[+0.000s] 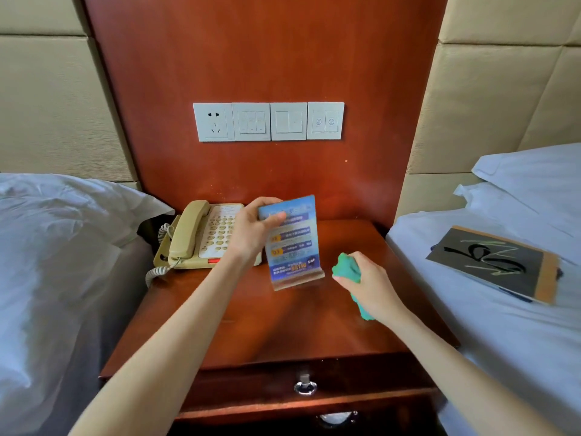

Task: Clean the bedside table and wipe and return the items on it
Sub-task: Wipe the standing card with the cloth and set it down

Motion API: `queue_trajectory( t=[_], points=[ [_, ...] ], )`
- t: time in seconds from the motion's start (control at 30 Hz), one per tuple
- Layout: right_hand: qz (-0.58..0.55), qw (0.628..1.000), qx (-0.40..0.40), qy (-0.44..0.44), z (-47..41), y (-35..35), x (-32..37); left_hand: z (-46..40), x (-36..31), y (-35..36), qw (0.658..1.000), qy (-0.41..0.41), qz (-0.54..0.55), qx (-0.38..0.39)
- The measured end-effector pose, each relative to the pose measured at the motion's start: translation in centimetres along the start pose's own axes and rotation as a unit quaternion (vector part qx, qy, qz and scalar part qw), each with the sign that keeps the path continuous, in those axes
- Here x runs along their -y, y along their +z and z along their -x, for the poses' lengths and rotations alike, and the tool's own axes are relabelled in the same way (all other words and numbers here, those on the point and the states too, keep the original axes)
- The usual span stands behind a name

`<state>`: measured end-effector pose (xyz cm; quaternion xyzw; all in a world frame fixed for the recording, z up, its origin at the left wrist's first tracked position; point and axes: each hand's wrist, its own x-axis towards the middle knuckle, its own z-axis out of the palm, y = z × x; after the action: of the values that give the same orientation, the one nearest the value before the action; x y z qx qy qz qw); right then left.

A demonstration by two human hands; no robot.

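The reddish wooden bedside table point(283, 325) stands between two beds. My left hand point(251, 229) grips the top left corner of a blue acrylic sign card point(292, 243), upright and slightly tilted; whether its clear base touches the tabletop I cannot tell. My right hand point(367, 284) is closed on a bunched green cloth point(345, 267), just right of the card's base and close above the table. A beige corded telephone point(201, 237) sits at the table's back left, behind my left hand.
A drawer with a metal ring pull point(305, 387) fronts the table. White beds flank both sides; a dark clipboard-like folder point(493, 262) lies on the right bed point(503, 325). A socket and switch panel point(268, 121) sits on the wooden wall panel above.
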<state>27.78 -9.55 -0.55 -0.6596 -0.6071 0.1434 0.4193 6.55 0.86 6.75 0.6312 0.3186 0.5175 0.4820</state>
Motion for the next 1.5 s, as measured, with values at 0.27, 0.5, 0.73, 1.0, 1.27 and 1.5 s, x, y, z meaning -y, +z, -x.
queue_trajectory(
  t=[0.27, 0.5, 0.73, 1.0, 1.27, 1.5],
  points=[
    [0.282, 0.957, 0.073, -0.008, -1.5, 0.2, -0.7, -1.8, 1.7, -0.3, 0.991, -0.014, -0.054, 0.122],
    [0.288, 0.955, 0.062, -0.025, -3.1, 1.3, -1.6, -4.9, 3.2, -0.8, 0.986, -0.028, -0.134, 0.09],
    [0.296, 0.953, 0.031, -0.052, -5.4, 3.2, -2.3, -13.5, 4.8, -0.9, 0.988, -0.017, -0.152, -0.021],
    [0.342, 0.933, 0.034, -0.108, -5.5, 4.2, -3.1, -17.0, 7.9, -2.0, 0.991, -0.008, -0.134, -0.005],
    [0.358, 0.927, 0.036, -0.108, -5.5, 4.2, -3.0, -17.9, 9.0, -3.6, 0.986, -0.032, -0.16, 0.031],
    [0.356, 0.928, 0.037, -0.098, -5.4, 4.2, -2.8, -18.2, 8.9, -4.5, 0.984, -0.061, -0.157, 0.055]
  ],
)
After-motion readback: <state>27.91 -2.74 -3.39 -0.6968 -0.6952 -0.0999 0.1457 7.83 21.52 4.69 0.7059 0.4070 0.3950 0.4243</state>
